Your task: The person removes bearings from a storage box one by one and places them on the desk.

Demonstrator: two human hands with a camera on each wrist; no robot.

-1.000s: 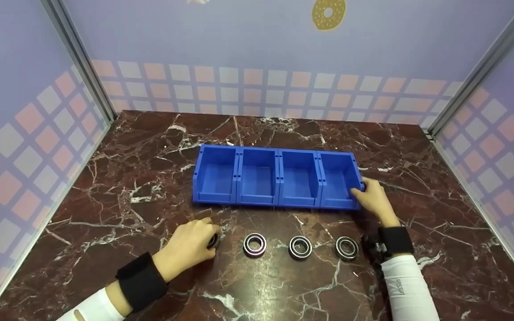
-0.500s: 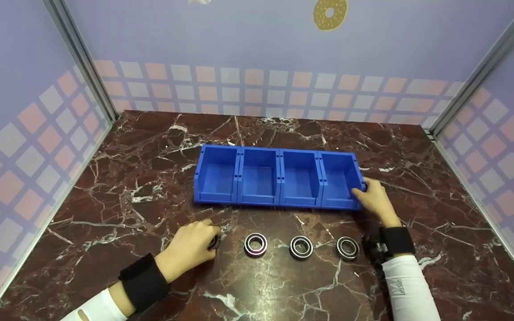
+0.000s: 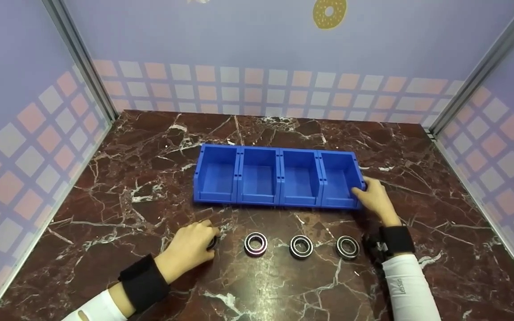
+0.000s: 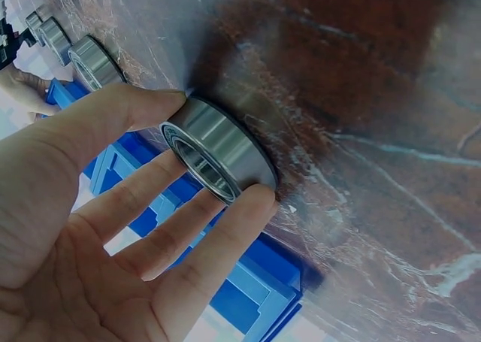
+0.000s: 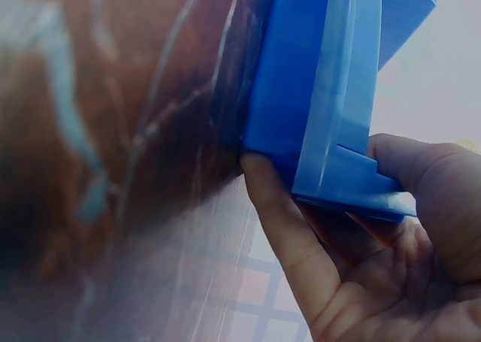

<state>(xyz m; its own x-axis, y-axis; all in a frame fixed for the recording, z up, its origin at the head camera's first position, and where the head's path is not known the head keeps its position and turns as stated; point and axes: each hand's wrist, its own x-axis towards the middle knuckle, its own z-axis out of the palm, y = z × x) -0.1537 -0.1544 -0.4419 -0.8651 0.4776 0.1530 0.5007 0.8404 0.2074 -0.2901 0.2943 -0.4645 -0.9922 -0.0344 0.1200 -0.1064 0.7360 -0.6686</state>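
My left hand [image 3: 190, 245] pinches a ball bearing [image 4: 222, 146] between thumb and fingers, down at the tabletop. In the head view that bearing is mostly hidden by the hand; the left wrist view shows its shiny steel outer ring. To its right, a row of three more bearings lies flat: a near one [image 3: 255, 244], a middle one [image 3: 301, 247] and a far-right one [image 3: 347, 247]. Behind them stands a joined row of blue bins [image 3: 257, 199]. My right hand [image 3: 375, 200] grips the right end wall of the bins [image 5: 346, 161], thumb inside and fingers outside.
The dark red marbled table [image 3: 150, 147] is bounded by a patterned back wall [image 3: 257, 44] and side walls. Grey metal posts [image 3: 83, 58] stand at the back corners. Each wrist wears a black band [image 3: 143, 283].
Both hands keep their places and grips. The bins and the bearings in the row stay where they were; the head view shifts only slightly.
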